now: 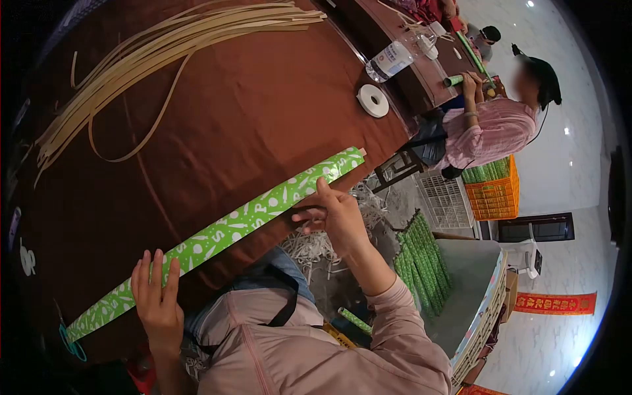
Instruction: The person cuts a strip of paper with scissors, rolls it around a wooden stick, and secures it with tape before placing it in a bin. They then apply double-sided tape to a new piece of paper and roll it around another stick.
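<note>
A long green roll (253, 214) printed with white letters and shapes lies slantwise along the near edge of the brown-covered table. Its far right end shows a small pinkish tip. My left hand (158, 299) rests on the roll's left part, fingers stretched across the green surface. Beside the roll's right half is my right hand (336, 214), fingers apart, with one fingertip at the roll's lower edge and nothing in its grasp. Teal-handled scissors (74, 343) lie by the left end of the roll, partly hidden.
Long tan strips (131, 79) are bundled at the back left. A white tape roll (373, 101) and a plastic bottle (395, 60) stand near the table's right edge. Finished-looking green rolls (421, 266) fill a bin (464, 263). A co-worker (494, 125) sits at another table.
</note>
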`<state>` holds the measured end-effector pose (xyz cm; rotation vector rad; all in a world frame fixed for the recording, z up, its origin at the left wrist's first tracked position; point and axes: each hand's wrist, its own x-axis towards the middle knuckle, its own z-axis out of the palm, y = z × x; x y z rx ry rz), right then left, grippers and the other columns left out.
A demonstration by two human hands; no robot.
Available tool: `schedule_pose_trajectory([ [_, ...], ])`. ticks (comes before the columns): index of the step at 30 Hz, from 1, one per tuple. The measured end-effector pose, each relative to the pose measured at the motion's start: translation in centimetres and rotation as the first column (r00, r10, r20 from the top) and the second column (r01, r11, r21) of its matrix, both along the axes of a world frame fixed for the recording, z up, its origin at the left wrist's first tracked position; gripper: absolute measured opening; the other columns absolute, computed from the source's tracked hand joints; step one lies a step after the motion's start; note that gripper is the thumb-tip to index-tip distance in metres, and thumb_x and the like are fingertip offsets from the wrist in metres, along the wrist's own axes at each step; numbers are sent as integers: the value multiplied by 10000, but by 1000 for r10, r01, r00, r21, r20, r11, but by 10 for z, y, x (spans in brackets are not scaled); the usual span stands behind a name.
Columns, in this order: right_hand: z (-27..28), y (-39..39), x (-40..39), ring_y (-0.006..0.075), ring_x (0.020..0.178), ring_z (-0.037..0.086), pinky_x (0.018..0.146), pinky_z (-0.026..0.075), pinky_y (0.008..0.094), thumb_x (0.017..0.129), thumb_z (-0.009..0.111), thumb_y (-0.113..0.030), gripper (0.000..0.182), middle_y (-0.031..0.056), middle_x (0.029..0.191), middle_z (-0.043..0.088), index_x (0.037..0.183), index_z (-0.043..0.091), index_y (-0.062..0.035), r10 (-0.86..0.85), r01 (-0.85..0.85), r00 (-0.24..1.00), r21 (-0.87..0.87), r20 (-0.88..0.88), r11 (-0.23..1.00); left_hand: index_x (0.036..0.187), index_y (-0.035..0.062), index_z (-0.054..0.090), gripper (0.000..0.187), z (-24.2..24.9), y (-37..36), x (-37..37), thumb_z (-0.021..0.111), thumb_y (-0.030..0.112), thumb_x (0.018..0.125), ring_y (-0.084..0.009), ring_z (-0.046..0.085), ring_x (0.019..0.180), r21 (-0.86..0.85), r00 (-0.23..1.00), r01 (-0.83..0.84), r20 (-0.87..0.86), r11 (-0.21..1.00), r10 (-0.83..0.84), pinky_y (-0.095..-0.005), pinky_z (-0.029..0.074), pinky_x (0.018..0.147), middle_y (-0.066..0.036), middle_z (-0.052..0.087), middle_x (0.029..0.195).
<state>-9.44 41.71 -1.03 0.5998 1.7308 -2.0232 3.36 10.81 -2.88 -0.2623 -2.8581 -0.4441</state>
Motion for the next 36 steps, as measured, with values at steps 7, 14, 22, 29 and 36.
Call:
schedule_pose_trajectory([
  [7, -6, 0, -9, 180, 751, 704, 556, 531, 272, 940, 657, -289, 309, 117, 886, 706, 932, 649, 19, -1, 3, 999, -33, 43, 999, 1223, 34, 643, 493, 6, 2, -2, 456, -150, 806, -375, 515, 1255, 58, 999, -36, 26, 998, 34, -534, 403, 1045, -169, 563, 1329],
  [14, -8, 4, -4, 180, 811, 706, 613, 540, 270, 949, 643, -237, 251, 113, 893, 708, 941, 653, 14, 7, -10, 1000, -88, -30, 996, 1238, 36, 637, 529, 14, 0, -7, 454, -151, 779, -366, 521, 1243, 78, 995, -46, 86, 996, 39, -504, 403, 1045, -164, 577, 1310],
  [22, -11, 16, 8, 215, 969, 691, 717, 568, 305, 951, 606, -137, 213, 117, 1068, 685, 1090, 632, 21, 79, -91, 995, -228, -60, 969, 1240, 35, 636, 532, 14, -1, -7, 466, -148, 771, -363, 527, 1234, 102, 996, -42, 81, 994, 34, -505, 407, 1029, -169, 579, 1304],
  [29, -3, 29, 17, 243, 1158, 607, 917, 525, 332, 933, 586, -69, 422, 140, 1332, 562, 1331, 493, 36, 118, -84, 993, -559, 26, 825, 1233, 34, 638, 515, 10, -3, -6, 472, -149, 780, -364, 527, 1239, 72, 997, -25, 68, 997, 20, -512, 412, 1025, -167, 579, 1306],
  [36, -8, 40, 21, 194, 980, 654, 827, 540, 302, 928, 617, -71, 373, 138, 1219, 630, 1272, 544, 53, -27, 19, 999, -296, -23, 955, 1225, 27, 640, 500, 13, -2, -4, 476, -152, 788, -365, 528, 1240, 77, 998, -17, 66, 997, 12, -519, 410, 1033, -163, 580, 1306],
])
